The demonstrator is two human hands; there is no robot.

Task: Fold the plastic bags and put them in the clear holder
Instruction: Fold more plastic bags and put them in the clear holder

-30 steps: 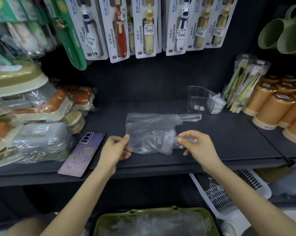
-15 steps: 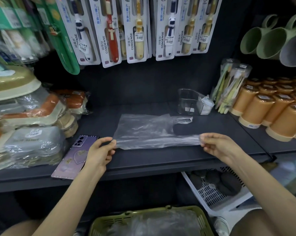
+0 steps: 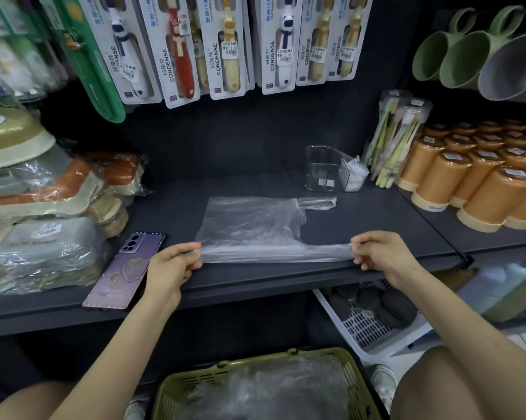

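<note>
The plastic bag (image 3: pixel 249 228) now lies stretched flat on the shelf (image 3: pixel 377 225); a second ago it was bunched between your hands. Judge it ready for the first fold. Your left hand (image 3: pixel 172 268) pinches its 9 o'clock corner and your right hand (image 3: pixel 383 253) its handle at 3 o'clock, fingers curled on the film. The clear holder (image 3: pixel 325 168) stands at 1 o'clock, well apart.
</note>
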